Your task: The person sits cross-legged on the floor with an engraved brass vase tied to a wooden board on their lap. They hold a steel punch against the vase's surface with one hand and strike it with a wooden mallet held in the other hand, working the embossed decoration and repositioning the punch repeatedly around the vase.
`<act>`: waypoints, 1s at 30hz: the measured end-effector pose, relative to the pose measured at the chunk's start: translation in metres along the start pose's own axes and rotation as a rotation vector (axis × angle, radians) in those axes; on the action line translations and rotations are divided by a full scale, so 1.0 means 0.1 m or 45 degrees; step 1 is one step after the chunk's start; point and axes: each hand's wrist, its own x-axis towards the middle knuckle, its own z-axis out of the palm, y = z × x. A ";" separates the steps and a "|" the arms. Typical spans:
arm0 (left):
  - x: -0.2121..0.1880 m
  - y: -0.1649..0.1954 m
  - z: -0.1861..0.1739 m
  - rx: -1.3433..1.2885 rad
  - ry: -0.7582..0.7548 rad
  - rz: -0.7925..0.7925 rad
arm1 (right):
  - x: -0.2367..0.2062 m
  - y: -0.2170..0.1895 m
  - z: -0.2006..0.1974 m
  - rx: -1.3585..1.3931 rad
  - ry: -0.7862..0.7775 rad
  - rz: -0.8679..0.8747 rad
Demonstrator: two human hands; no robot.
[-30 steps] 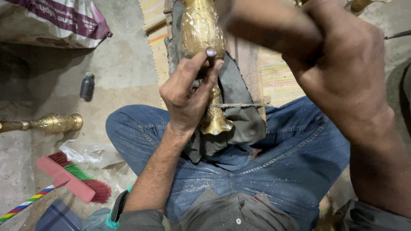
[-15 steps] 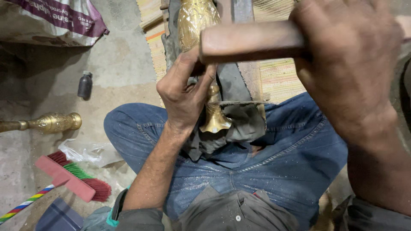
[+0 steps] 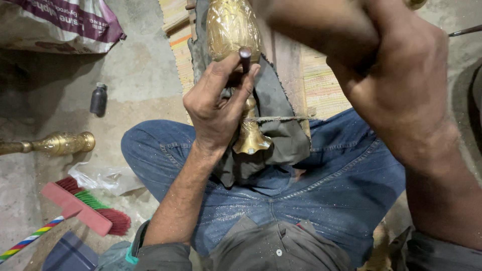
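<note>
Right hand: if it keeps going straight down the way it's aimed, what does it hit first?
Likely the top of the metal punch held by the left hand against the brass vase; the right hand is raised above it, depth unclear.

Dim, soft shadows, near forearm blurred, edges stretched

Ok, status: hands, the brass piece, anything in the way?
Left hand holds punch on brass vase. Right hand raised, grips wooden handle. Vase lies on grey cloth over lap. Nothing in the way.
</note>
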 end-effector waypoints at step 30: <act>0.04 0.03 -0.01 0.048 -0.028 0.084 | -0.13 0.07 0.17 0.220 0.111 0.054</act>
